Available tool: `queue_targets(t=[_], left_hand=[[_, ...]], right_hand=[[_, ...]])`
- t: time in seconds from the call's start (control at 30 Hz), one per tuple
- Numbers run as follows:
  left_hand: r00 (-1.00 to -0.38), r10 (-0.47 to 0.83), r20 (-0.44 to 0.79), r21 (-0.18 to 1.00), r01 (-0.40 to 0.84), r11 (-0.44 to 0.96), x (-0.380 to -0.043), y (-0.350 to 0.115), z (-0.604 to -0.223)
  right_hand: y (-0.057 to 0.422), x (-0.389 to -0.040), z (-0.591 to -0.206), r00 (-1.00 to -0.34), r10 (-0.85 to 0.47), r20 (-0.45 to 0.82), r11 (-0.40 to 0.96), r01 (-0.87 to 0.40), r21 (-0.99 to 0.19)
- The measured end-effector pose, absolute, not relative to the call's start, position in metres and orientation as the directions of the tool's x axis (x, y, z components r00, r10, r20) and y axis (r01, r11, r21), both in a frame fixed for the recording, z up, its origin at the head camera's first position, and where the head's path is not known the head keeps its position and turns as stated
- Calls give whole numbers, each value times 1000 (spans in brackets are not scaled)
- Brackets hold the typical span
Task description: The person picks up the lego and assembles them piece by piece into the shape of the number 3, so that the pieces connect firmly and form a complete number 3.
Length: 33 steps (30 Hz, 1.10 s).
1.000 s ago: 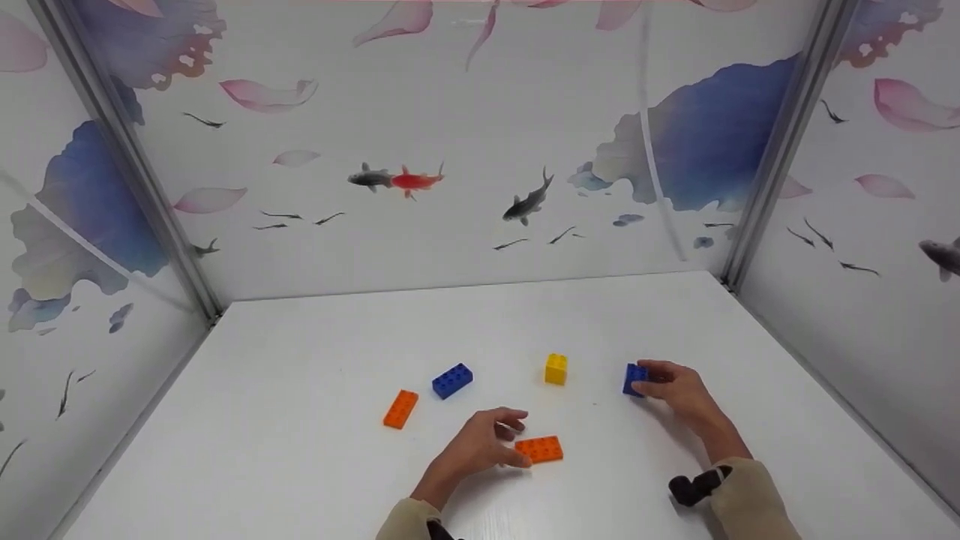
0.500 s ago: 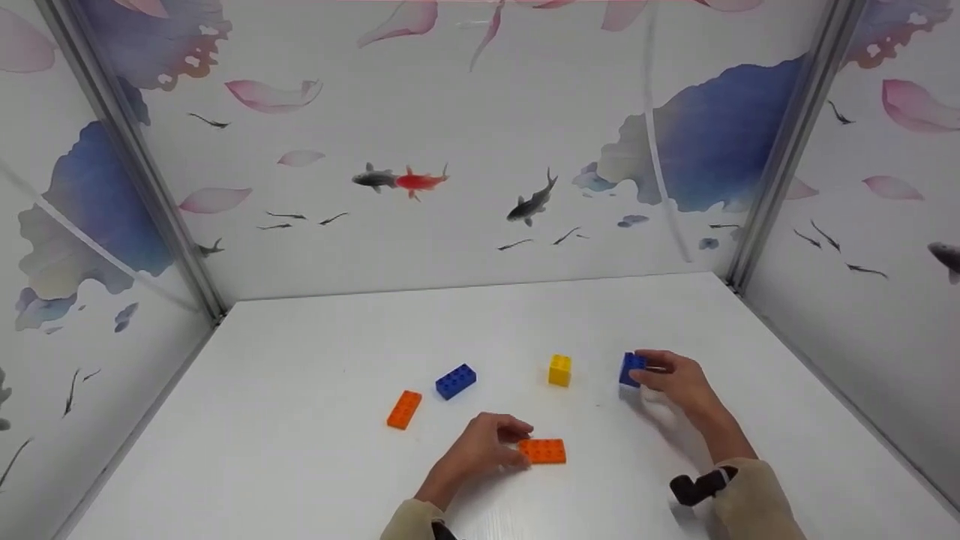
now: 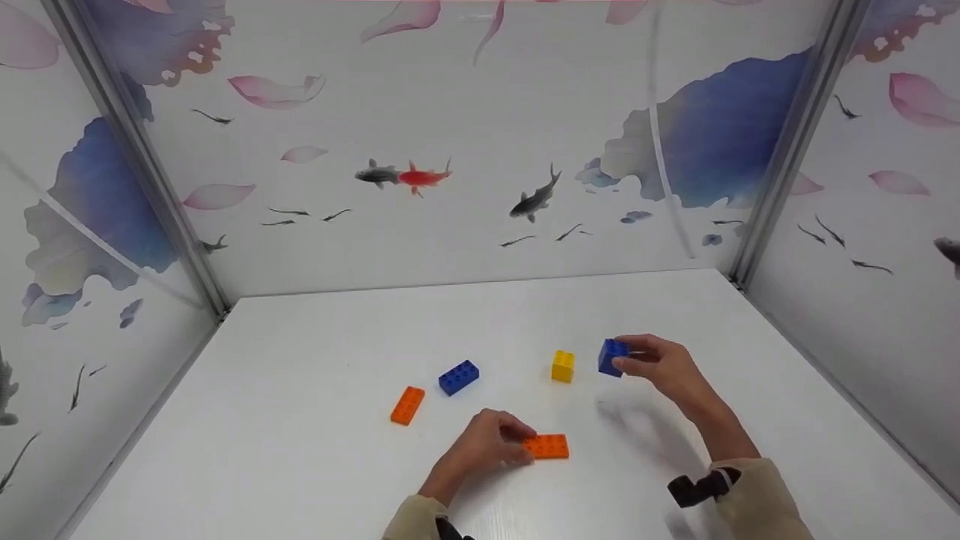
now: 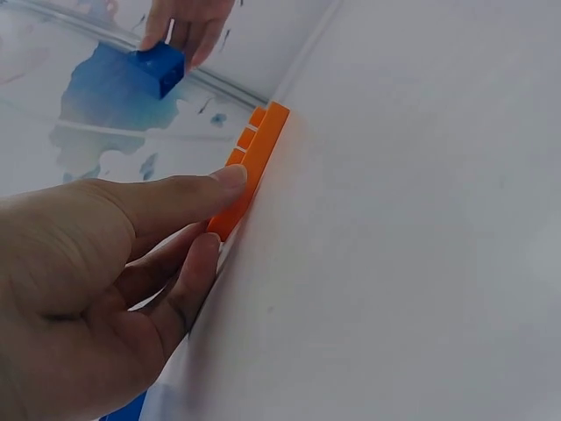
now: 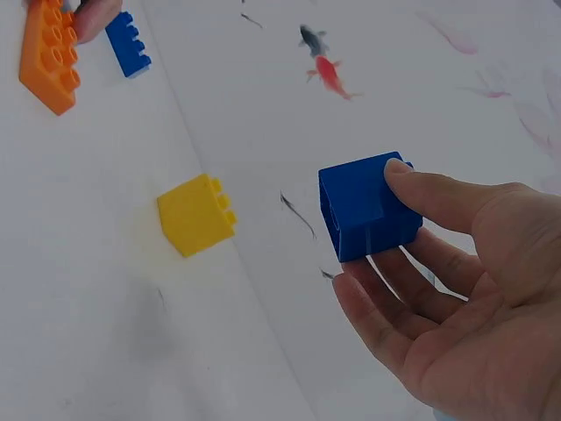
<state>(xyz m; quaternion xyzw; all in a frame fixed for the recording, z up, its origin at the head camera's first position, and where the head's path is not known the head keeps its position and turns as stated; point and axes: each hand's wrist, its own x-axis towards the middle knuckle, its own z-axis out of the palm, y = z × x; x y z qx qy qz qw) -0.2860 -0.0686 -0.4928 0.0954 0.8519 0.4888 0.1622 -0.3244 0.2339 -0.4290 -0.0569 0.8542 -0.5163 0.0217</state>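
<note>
The right hand [image 3: 664,371] pinches a small blue brick [image 3: 610,358] between thumb and fingers, holding it clear of the desk [image 3: 300,390], just to the right of the yellow brick [image 3: 562,366]. The left hand [image 3: 484,444], well apart from the right, pinches one end of a flat orange brick [image 3: 551,446] on the near side of the yellow brick; whether this piece touches the desk I cannot tell. The yellow brick itself stands on the desk, studs up, with neither hand on it. To its left lies a longer blue brick [image 3: 459,377], and farther left, slightly nearer the person, a second orange brick [image 3: 407,406]. Beige sleeves [image 3: 759,499] cover the forearms. Well beyond the yellow brick rises a white wall [image 3: 420,251] printed with fish and petals.
</note>
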Motion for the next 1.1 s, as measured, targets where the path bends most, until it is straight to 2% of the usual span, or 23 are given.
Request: queue_targets(t=[0.5,0.83,1.1], left_hand=[[-934,287,-212,861,-39,507,-286,-68,-495],[-935,287,-209,857,-34,514,-284,-65,-493],[-931,322,-170,865,16,502,-283,-68,-495]], right_hand=[[212,-286,-404,-970,-226,91,410,-180,-894],[196,-279,-417,-959,-282,-9,354,-96,-930],[183,-283,-438,-925,-379,-35,327,-99,-940]])
